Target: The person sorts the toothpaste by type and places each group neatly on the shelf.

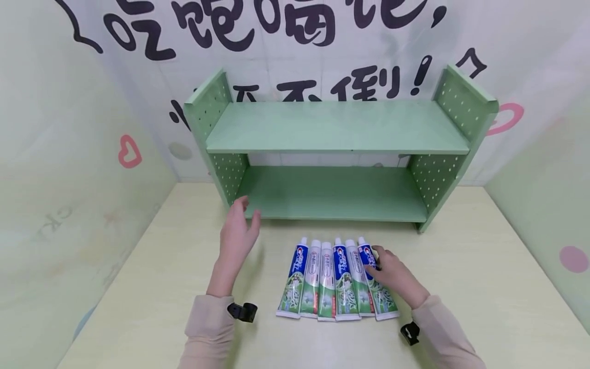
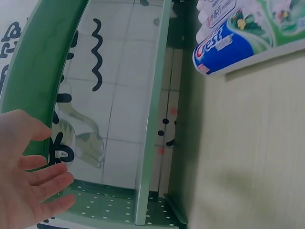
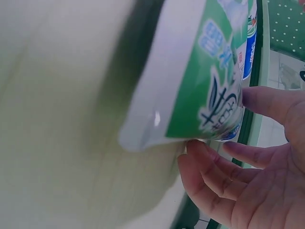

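Observation:
Several toothpaste tubes lie side by side on the table, caps toward the shelf: blue-and-green Crest ones and white-and-green ones. My right hand (image 1: 394, 273) is at the rightmost Crest toothpaste tube (image 1: 385, 302), thumb across its upper face and fingers along its right side. The right wrist view shows this tube's white crimped end (image 3: 143, 114) close up, with the fingertips (image 3: 193, 155) at its lower edge. My left hand (image 1: 237, 233) is raised near the left front of the green shelf (image 1: 338, 211), holding nothing, its fingers spread loosely in the left wrist view.
The green two-tier shelf has perforated side panels (image 1: 465, 110) and stands at the back of the pale table (image 1: 161, 287). Behind it hangs a white wall covering (image 1: 295, 66) with black lettering. Printed side walls border the table left and right.

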